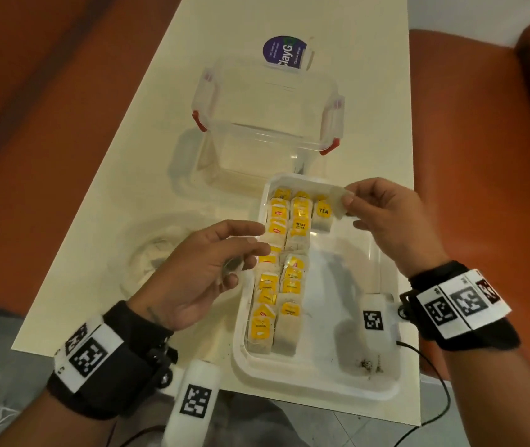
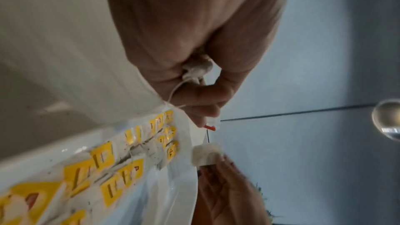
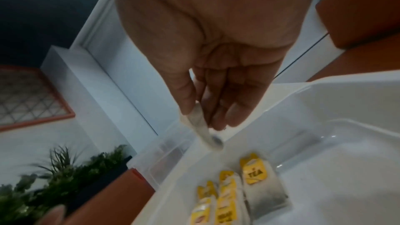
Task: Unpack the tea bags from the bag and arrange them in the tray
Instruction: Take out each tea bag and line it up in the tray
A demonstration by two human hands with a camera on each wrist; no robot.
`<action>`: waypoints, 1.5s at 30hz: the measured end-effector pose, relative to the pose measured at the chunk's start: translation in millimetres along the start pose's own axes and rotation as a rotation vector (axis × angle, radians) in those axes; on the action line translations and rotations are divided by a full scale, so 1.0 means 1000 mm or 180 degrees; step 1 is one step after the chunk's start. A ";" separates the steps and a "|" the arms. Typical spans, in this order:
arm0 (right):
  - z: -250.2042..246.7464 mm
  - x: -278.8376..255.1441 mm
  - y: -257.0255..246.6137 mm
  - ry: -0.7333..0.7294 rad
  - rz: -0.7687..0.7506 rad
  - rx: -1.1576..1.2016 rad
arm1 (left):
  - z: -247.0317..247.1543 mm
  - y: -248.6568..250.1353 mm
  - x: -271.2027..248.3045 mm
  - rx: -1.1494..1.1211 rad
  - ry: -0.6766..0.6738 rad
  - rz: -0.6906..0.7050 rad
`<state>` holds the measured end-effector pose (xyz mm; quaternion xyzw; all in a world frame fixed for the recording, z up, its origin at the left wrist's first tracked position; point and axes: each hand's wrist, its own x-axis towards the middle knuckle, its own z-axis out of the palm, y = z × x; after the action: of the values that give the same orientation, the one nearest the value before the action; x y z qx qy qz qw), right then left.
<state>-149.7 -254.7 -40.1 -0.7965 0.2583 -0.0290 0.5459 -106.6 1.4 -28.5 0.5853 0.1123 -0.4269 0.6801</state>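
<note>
**Paper tea bag held over the far end of the tray**

Papery and pale, the tea bag [image 1: 337, 203] I am holding hangs above the far right corner of the white tray [image 1: 318, 387]; my right hand [image 1: 392, 227] pinches its upper edge between thumb and forefinger, the other fingers loosely bent behind it; in the right wrist view the bag [image 3: 200, 126] dangles from those fingertips over the tray's far wall. My left hand [image 1: 202, 272] hovers over the left side of the tray with the forefinger stretched forward and the remaining fingers curled in; the left wrist view shows a crumpled bit of white paper and a thin string [image 2: 195, 73] caught in that curl, though I cannot tell what the string leads to. Tea bags with yellow tags [image 1: 284, 269] lie in two long rows along the tray's left half; a third row has one bag marked TEA [image 1: 323, 216] at the far end. Beyond the tray stands a clear plastic box [image 1: 266, 121] with red clips; a round purple label [image 1: 284, 53] shows behind it; everything rests on a cream table [image 1: 121, 175].
</note>
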 end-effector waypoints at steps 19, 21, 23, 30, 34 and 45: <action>0.015 0.033 0.044 -0.0774 0.0342 -0.1488 | -0.006 0.000 -0.010 -0.1129 -0.0184 0.0041; 0.016 0.037 0.047 -0.0661 0.0404 -0.1445 | -0.006 -0.001 -0.011 -0.1144 -0.0200 0.0032; 0.017 0.038 0.049 -0.0520 0.0420 -0.1375 | -0.006 -0.002 -0.010 -0.1141 -0.0205 0.0021; 0.021 0.040 0.054 -0.0170 0.0397 -0.1204 | -0.007 -0.002 -0.009 -0.1159 -0.0228 0.0031; 0.022 0.040 0.056 -0.0116 0.0450 -0.1177 | -0.007 -0.001 -0.009 -0.1172 -0.0276 0.0065; 0.029 0.042 0.059 -0.0069 0.0861 -0.0619 | -0.005 -0.005 -0.008 -0.1269 -0.0349 0.0051</action>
<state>-126.2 -264.6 -113.5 -0.8038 0.3588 0.0784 0.4679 -113.3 10.3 -27.9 0.4159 0.1527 -0.4221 0.7909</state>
